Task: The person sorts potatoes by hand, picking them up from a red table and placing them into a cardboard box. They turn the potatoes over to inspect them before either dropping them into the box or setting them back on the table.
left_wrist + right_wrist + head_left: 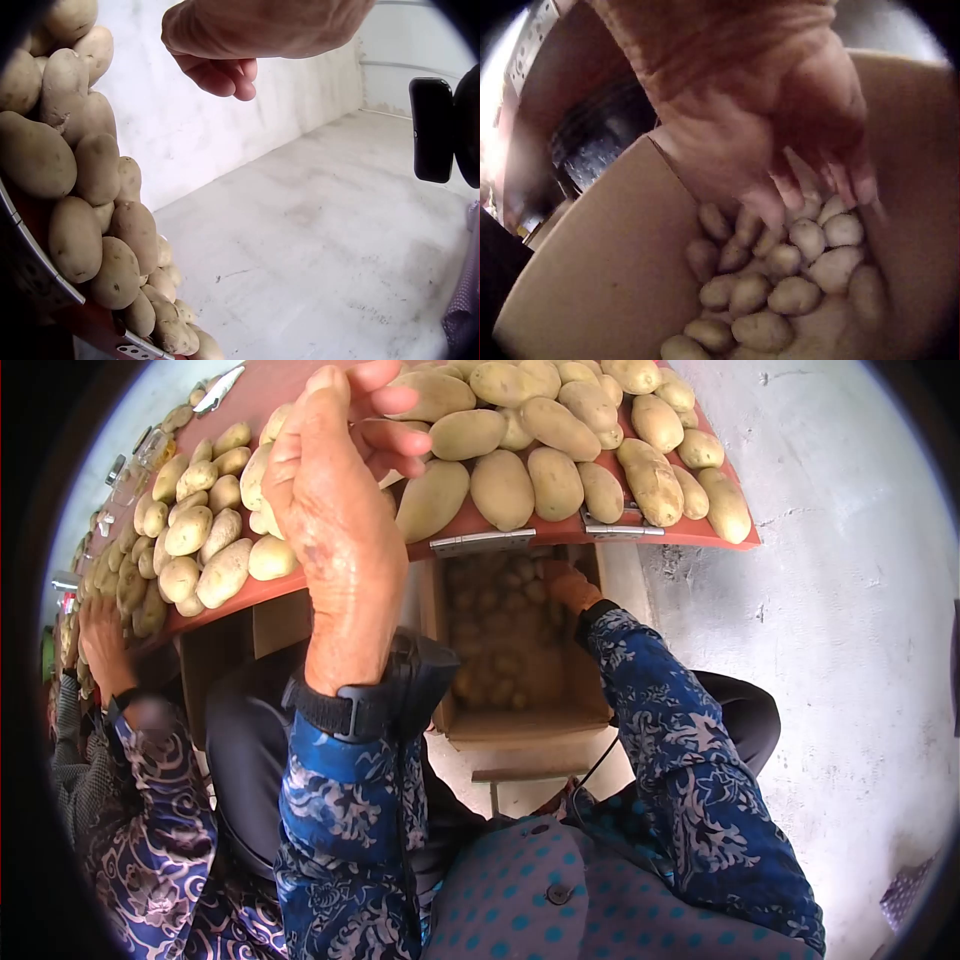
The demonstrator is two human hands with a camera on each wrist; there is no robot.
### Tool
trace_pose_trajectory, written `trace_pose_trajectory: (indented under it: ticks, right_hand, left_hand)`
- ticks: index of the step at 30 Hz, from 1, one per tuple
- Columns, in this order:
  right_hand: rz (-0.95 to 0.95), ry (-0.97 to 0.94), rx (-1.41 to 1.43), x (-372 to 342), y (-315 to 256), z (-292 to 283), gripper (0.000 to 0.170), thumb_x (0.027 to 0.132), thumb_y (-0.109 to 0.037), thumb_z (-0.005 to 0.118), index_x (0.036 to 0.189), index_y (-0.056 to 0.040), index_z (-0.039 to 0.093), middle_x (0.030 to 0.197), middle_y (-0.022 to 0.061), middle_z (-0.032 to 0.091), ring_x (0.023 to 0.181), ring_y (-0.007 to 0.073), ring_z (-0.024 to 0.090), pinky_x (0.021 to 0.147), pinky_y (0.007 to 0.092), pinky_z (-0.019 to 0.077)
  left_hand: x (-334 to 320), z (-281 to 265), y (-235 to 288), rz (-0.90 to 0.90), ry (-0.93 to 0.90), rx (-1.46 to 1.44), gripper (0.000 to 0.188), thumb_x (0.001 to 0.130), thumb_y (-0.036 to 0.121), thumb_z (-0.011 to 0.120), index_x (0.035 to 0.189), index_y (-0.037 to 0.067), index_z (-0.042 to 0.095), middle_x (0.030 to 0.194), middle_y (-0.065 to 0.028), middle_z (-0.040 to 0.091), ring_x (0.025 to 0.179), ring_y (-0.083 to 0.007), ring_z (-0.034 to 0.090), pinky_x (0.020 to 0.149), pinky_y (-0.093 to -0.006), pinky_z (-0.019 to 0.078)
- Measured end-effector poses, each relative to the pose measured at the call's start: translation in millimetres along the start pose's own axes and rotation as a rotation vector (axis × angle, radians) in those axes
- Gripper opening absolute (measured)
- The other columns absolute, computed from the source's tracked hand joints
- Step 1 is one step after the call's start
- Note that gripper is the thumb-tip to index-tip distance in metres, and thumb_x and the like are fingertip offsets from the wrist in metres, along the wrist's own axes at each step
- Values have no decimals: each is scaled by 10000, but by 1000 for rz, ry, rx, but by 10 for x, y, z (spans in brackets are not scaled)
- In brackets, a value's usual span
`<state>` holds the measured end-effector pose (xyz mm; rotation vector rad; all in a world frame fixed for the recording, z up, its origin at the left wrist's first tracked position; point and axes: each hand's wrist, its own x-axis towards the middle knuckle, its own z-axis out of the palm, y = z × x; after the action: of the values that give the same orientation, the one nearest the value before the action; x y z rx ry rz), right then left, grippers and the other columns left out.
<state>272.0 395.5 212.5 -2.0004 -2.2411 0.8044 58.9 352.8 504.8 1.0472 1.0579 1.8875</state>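
Observation:
My left hand [335,530] is raised over the potatoes [502,490] heaped on the red table [715,532], its fingers relaxed and a little bent, holding nothing visible. In the left wrist view the same hand [262,30] hangs above and to the right of the potatoes [75,238]. Below the table edge, my right hand [572,588] reaches into a cardboard box [520,732]. The right wrist view has this hand [757,112] with fingers pointing down, slightly spread and blurred, just over small potatoes [795,295] in the box. Whether the fingertips touch a potato is hard to tell.
Metal hinges [483,542] line the table edge above the box. At the left, another person's hand [105,645] is by the potatoes, the patterned sleeve [165,810] close to my left arm. A pale wall stands at the right. Below the box is a small stool or frame [530,774].

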Motion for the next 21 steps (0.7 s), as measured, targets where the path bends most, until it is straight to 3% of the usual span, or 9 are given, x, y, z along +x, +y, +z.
trace_pose_trajectory:
  ticks: [4, 7, 9, 12, 15, 18, 21]
  right_hand:
    - [-99, -93, -64, 160, 366, 493, 389, 913, -324, 503, 1203, -70, 554, 1195, 213, 594, 1136, 351, 565, 937, 445, 465]
    - [-413, -82, -214, 294, 687, 872, 414, 936, -331, 444, 1272, -93, 484, 1189, 221, 599, 1100, 362, 588, 920, 471, 470]
    - [-194, -298, -210, 249, 646, 951, 379, 910, -221, 422, 1197, -21, 569, 1173, 212, 615, 1080, 344, 602, 945, 426, 467]
    - [-40, -401, -278, 298, 571, 1042, 402, 913, -240, 409, 1216, -24, 563, 1175, 204, 616, 1090, 344, 595, 948, 427, 462]
    - [-110, -379, -413, 533, 880, 1495, 392, 924, -247, 394, 1234, -86, 572, 1195, 183, 618, 1045, 342, 629, 890, 476, 491]
    - [-234, -317, -508, 409, 848, 1465, 382, 922, -254, 402, 1203, -96, 606, 1189, 160, 628, 1069, 322, 621, 897, 486, 484]
    - [-187, -211, -366, 266, 915, 1633, 366, 918, -269, 412, 1106, -91, 671, 1187, 144, 632, 1081, 314, 614, 909, 489, 476]
  left_hand:
    - [-25, 1, -41, -31, 8, -21, 359, 979, 281, 438, 1039, -26, 615, 857, -80, 640, 645, -130, 534, 604, -266, 429]
    - [-43, 9, -40, -28, 3, -12, 355, 981, 280, 439, 1034, -24, 614, 857, -79, 640, 643, -130, 531, 604, -265, 424]
    - [-45, 18, -43, -29, 2, -2, 353, 982, 282, 440, 1031, -23, 612, 857, -79, 640, 642, -130, 530, 602, -265, 421]
    - [-34, 28, -61, -38, -3, 1, 349, 985, 281, 436, 1027, -19, 610, 859, -82, 642, 637, -130, 527, 598, -266, 418]
    - [-36, 41, -83, -37, -21, 6, 346, 985, 288, 441, 1029, -12, 608, 849, -72, 635, 638, -120, 523, 599, -254, 413]
    - [-52, 91, -113, 5, -15, -32, 319, 975, 286, 468, 981, 5, 619, 788, -47, 611, 604, -105, 516, 551, -219, 390]
    - [-148, 173, -93, 11, -5, -59, 304, 969, 285, 486, 949, 16, 626, 748, -30, 594, 581, -95, 512, 519, -196, 374]
